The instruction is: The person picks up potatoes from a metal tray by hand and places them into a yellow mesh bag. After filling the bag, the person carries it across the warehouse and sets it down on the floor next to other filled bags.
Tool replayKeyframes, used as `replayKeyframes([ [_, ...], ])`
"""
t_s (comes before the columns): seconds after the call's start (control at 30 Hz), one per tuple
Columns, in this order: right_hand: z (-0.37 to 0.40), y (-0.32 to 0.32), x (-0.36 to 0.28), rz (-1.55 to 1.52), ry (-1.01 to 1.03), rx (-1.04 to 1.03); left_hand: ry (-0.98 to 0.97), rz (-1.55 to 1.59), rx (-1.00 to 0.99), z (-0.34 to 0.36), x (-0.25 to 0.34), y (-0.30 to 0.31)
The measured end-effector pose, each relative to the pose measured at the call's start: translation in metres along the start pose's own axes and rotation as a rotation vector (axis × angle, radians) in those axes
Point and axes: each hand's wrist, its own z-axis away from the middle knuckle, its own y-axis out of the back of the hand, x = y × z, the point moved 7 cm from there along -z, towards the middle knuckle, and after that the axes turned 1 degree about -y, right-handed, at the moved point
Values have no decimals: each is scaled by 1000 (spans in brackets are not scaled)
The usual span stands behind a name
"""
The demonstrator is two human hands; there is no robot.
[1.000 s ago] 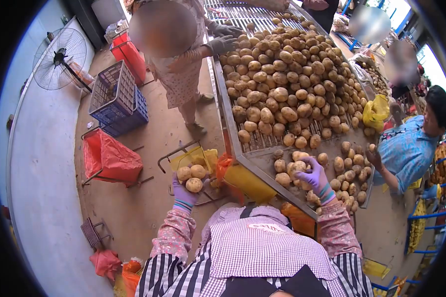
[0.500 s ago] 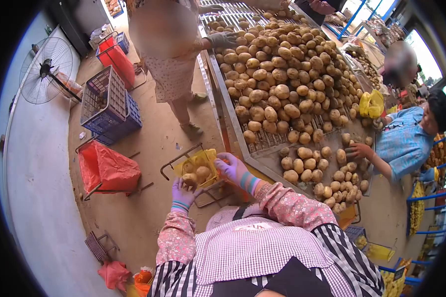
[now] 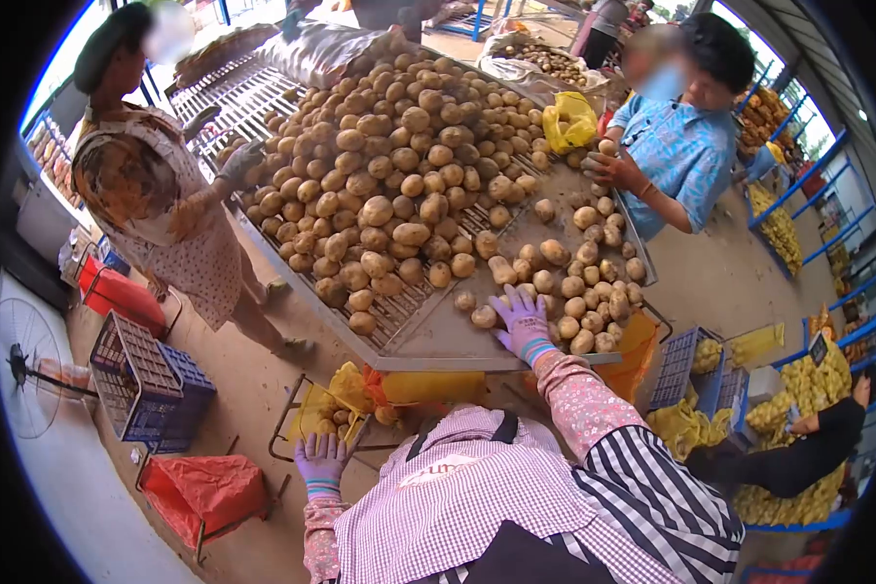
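My right hand, in a purple glove, reaches over the metal sorting table with its fingers spread among loose potatoes. One potato lies just left of its fingertips. Lower down, my left hand, gloved the same way, is open with fingers apart at the near edge of a wire stand. A yellow mesh bag hangs in that stand with several potatoes inside. The large potato heap covers the slatted part of the table.
One person stands at the table's left side, a gloved hand at the heap. Another person in a blue shirt holds a potato at the right. Blue crates, a red bag and a fan stand left.
My view has swung right. My right hand has gone from the yellow bag up to the potatoes on the table; my left hand has stayed near the stand. The blue-shirted person has lifted a potato.
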Motion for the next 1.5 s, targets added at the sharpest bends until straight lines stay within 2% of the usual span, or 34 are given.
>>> replayKeyframes([
  [0.07, 6, 1, 38, -66, -94, 79, 10, -54, -18, 5, -2, -12],
  [0.17, 15, 5, 93, -143, -339, 39, 2, -103, -27, 8, -4, -24],
  [0.23, 22, 5, 119, -145, -392, -12, -15, -119, 21, 8, -5, -28],
  [0.47, 40, 7, 157, -126, -410, -105, -29, -109, -51, 27, -27, -54],
  [0.63, 60, -10, 192, -56, -332, 8, -51, -101, -60, 38, -40, -56],
  [0.73, 68, -13, 210, -87, -361, 63, -67, -135, -130, 59, -53, -82],
  [0.8, 74, -18, 230, -112, -403, 98, -87, -225, -357, 73, -65, -120],
  [0.9, 88, -20, 262, -212, -575, 195, -113, -427, -632, 102, -107, -194],
  [0.93, 89, -26, 267, -219, -566, 180, -162, -561, -645, 110, -125, -219],
  [0.97, 96, -23, 271, -183, -558, 294, -253, -750, -752, 130, -152, -248],
  [1.0, 101, -21, 272, -147, -549, 410, -220, -838, -710, 128, -176, -269],
  [1.03, 111, -3, 261, -140, -423, 503, -264, -986, -718, 134, -203, -290],
  [1.07, 115, -1, 257, -151, -419, 489, -321, -1194, -711, 132, -229, -308],
  [1.13, 121, 6, 236, -284, -214, 528, -468, -1568, -884, 92, -282, -321],
  [1.17, 125, 8, 230, -304, -221, 532, -589, -1871, -871, 91, -308, -331],
  [1.23, 123, -12, 232, -366, -254, 527, -599, -2244, -730, 92, -359, -345],
  [1.37, 122, -19, 239, -488, -304, 544, -718, -2471, -728, 88, -436, -356],
  [1.43, 121, -20, 242, -536, -291, 510, -620, -2389, -892, 91, -470, -361],
  [1.47, 121, -19, 243, -542, -288, 506, -618, -2394, -882, 90, -478, -363],
  [1.5, 122, -18, 243, -539, -294, 523, -367, -2132, -954, 88, -488, -363],
])
